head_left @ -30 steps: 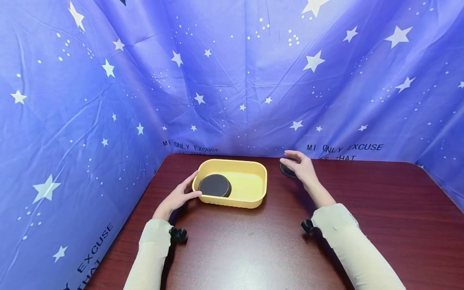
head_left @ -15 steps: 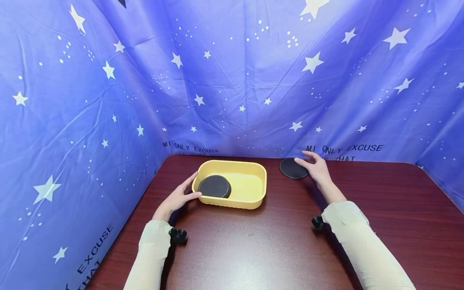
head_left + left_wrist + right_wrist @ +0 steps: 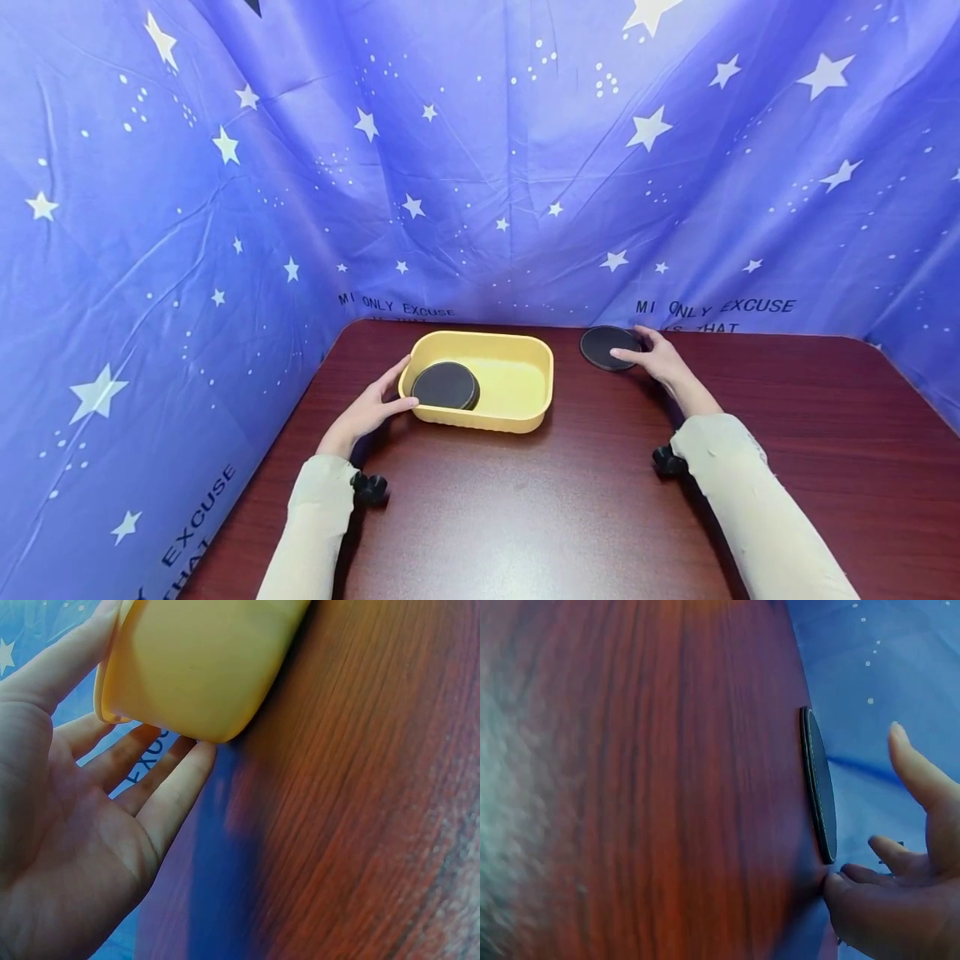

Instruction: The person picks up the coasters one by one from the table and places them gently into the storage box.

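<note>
My left hand [image 3: 367, 412] holds the left end of a yellow rectangular plastic bin [image 3: 517, 423]. In the left wrist view, the thumb lies at the rim and the fingertips touch the outer wall. Inside the bin's left side sit round black coasters [image 3: 446, 385], seemingly stacked; how many cannot be told. To the right of the bin, another round black coaster [image 3: 600, 347] with a stitched edge lies flat on the table. My right hand [image 3: 660, 360] is at its right side, thumb above the coaster and apart from it in the right wrist view, fingers low beside its edge.
The dark red wooden table [image 3: 510, 508] has its back edge close behind the bin and coaster. A blue star-printed curtain [image 3: 465, 167] hangs behind and along the left. Black wrist cameras [image 3: 370, 489] stick out from both sleeves.
My right hand has moved right from above the loose coaster, then lowered to its right edge, leaving most of the coaster in view. The left hand and the bin have stayed in place.
</note>
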Tool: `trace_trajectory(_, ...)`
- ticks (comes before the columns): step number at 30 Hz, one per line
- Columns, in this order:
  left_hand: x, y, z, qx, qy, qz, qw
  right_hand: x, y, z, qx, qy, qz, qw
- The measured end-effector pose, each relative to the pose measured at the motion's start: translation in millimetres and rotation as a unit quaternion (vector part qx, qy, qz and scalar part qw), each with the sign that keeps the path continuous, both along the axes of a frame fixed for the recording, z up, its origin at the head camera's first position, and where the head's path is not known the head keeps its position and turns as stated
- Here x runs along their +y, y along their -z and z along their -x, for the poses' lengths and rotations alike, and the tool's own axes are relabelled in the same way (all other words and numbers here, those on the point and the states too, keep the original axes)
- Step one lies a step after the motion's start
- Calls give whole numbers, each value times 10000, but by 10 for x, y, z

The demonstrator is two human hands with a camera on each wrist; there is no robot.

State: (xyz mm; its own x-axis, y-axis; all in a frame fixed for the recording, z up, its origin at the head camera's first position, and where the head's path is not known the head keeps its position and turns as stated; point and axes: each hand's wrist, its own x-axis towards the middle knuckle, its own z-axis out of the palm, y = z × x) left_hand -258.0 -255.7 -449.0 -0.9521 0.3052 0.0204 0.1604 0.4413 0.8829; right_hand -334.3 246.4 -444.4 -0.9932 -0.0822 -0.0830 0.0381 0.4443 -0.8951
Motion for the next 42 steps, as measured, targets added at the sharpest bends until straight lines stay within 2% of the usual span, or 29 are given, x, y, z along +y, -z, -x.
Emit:
trace_trajectory(4,40,-6,17,92,97,41,9999,69,-2,-2,-59,-244,-370,9990)
trace_trajectory(7,42,-17,18,82,105,-17,9999,53,-5,18,-94,-269,-750,9968)
trace_trajectory(13,-10,-19,10,23,89,-50,9999,-92,-5,76,-191,-89,-1435,9894)
trace_trajectory(22,-45,-52,50,4,107,53,9999,-255,-12,140,-27,158,-2245,9744)
trace_trajectory(26,-16,-43,56,-70,98,96,9999,-249,-29,129,-92,184,-2345,9719)
trace_trajectory(33,0,-33,73,-107,131,56,9998,-245,-55,139,-223,285,-2082,9774)
trace_trajectory(42,16,-56,41,-186,89,103,9997,-223,-64,93,120,573,-2024,9775)
